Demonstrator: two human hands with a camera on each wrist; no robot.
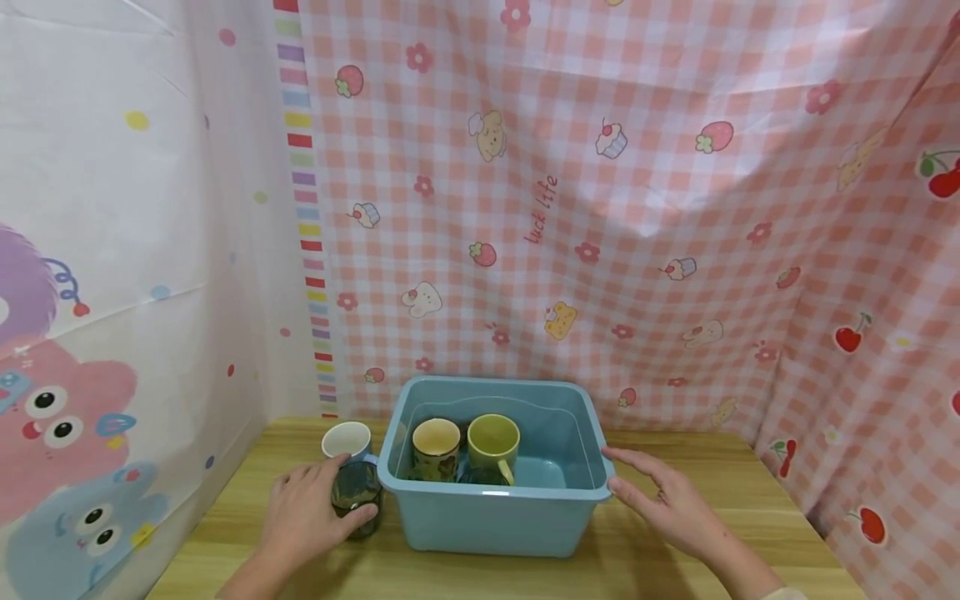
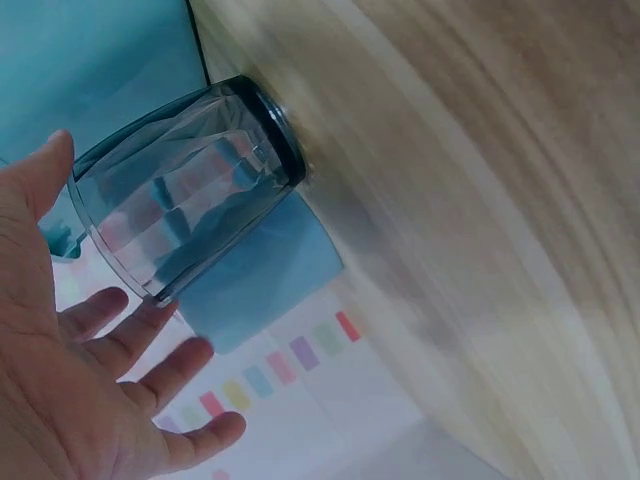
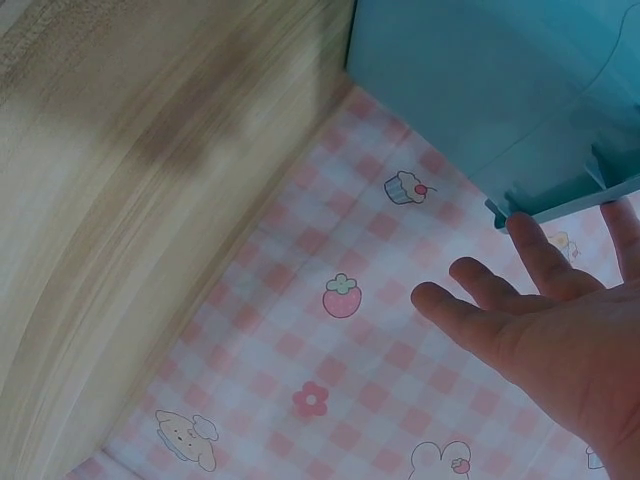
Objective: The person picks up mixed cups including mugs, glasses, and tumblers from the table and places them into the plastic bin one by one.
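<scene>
On the table to the left of the blue tub [image 1: 495,521] stands a dark see-through glass [image 1: 356,492], upright. My left hand [image 1: 307,510] is at its rim, thumb on one side and spread fingers on the other, not closed round it; in the left wrist view the glass [image 2: 190,190] stands just beyond the fingers. Behind it is a white mug [image 1: 347,437], blue outside. My right hand [image 1: 667,500] touches the tub's right rim with fingertips, fingers extended. Inside the tub are a patterned cup [image 1: 436,450] and a yellow-green mug [image 1: 493,437]; something dark beside them is partly hidden.
The wooden table [image 1: 675,575] is bounded at the back by a pink checked cloth [image 1: 570,208] and at the left by a white printed cloth [image 1: 150,250]. Bare tub floor [image 1: 547,473] shows at the right of the mugs.
</scene>
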